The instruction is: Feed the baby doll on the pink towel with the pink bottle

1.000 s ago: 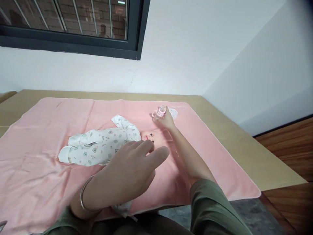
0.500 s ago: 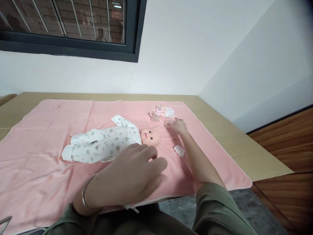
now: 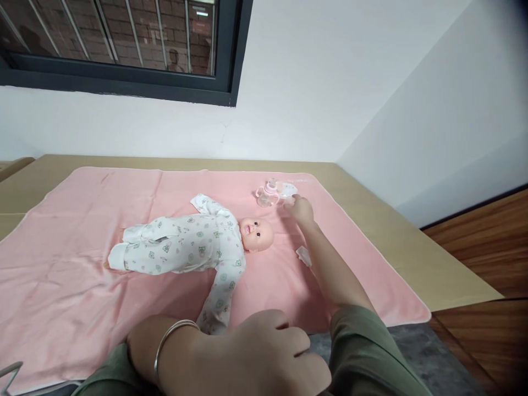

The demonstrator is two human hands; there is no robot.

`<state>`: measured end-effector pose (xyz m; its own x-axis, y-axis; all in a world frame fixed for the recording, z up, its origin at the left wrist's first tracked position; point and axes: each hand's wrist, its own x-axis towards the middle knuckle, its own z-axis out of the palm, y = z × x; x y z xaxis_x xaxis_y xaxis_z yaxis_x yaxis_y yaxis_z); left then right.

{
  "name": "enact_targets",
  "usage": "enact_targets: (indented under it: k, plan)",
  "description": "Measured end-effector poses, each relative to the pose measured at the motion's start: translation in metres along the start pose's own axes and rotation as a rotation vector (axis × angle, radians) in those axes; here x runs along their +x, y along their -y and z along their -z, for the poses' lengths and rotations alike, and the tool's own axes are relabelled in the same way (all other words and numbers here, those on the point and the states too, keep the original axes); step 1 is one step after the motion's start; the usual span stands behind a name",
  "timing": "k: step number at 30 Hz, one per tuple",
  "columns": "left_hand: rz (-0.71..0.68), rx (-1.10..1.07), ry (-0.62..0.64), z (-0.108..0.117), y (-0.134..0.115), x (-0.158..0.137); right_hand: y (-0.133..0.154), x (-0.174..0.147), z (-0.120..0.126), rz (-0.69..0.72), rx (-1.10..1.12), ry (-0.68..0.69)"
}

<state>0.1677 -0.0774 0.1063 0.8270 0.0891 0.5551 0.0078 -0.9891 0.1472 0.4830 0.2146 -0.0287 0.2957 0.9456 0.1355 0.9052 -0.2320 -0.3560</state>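
Note:
A baby doll in a white printed suit lies on its back on a pink mat, its head to the right. My right hand reaches to the back of the mat, its fingers closed at a clear plastic cap that they partly cover. Beside it stands a baby bottle with pink handles. Low in front, nearest the doll's sleeve, is my left hand, wearing bangles at the wrist. Its fingers are curled, and whatever may be inside them is hidden.
A small white packet lies by my right forearm. Behind the bottle is a whitish packet. The mat covers a wooden table against a white wall, with a dark-framed window above. Wood-grain panels stand at right.
My left hand has drawn back toward my body and right, uncovering the doll's near arm. My right hand has moved slightly left over the clear plastic cap.

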Motion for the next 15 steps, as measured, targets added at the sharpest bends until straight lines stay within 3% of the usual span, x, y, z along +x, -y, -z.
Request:
enact_targets:
  k: [3, 6, 10, 15]
  plan:
    - [0.024, -0.001, -0.034, 0.003, 0.002, -0.002, 0.017, 0.009, 0.021, 0.063, 0.159, -0.171]
    - [0.025, -0.004, -0.031, 0.008, 0.004, -0.003, 0.043, 0.021, 0.031, 0.184, 0.277, -0.240]
    - [0.027, -0.023, 0.039, 0.019, 0.011, -0.001, 0.072, 0.037, 0.030, 0.258, 0.267, -0.214]
    - [0.117, 0.017, 0.200, 0.034, 0.007, -0.004, 0.080, 0.036, 0.027, 0.274, 0.126, -0.093]
